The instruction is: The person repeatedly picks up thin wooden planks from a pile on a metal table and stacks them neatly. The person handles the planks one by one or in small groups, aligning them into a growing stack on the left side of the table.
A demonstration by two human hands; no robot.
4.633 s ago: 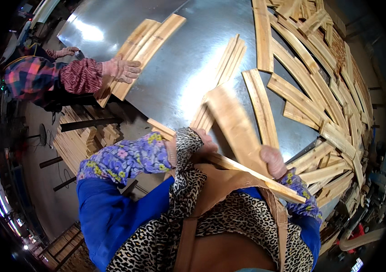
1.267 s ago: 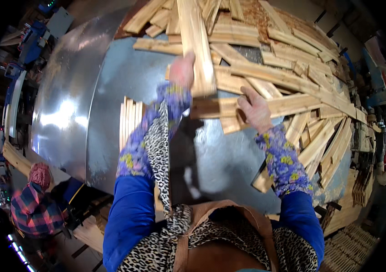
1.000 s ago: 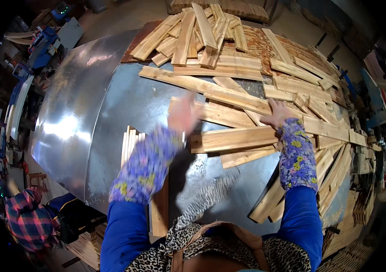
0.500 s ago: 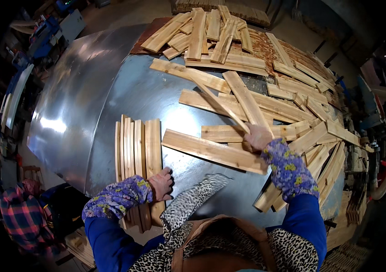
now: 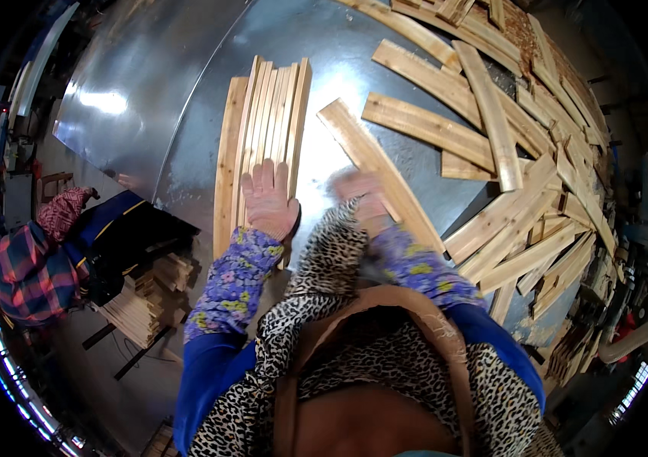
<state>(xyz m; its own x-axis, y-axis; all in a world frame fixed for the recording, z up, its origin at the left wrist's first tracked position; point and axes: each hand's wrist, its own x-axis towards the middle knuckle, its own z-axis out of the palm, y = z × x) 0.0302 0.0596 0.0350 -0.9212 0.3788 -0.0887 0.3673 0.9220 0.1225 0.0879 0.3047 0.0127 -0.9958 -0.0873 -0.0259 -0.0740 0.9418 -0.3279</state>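
My left hand (image 5: 269, 199) lies flat, fingers stretched out, on top of a row of narrow wooden slats (image 5: 267, 114) standing on edge side by side on the metal table. A wider board (image 5: 226, 164) lies flat along the row's left side. My right hand (image 5: 362, 199) is smeared by motion, just right of the row. It overlaps the near part of a loose wooden board (image 5: 373, 156) that lies slanted; whether it touches the board, or holds anything, I cannot make out.
Many loose boards (image 5: 438, 129) lie crisscross over the table's right side. Bare sheet metal (image 5: 129, 68) covers the left. A person in a checked top (image 5: 38, 263) is at the lower left, beside stacked wood (image 5: 137, 308). A patterned scarf end (image 5: 331, 251) hangs between my forearms.
My view has shifted. My right hand has come left from the scattered boards toward the slat row. My left hand, curled beside the row before, now lies flat on the slats.
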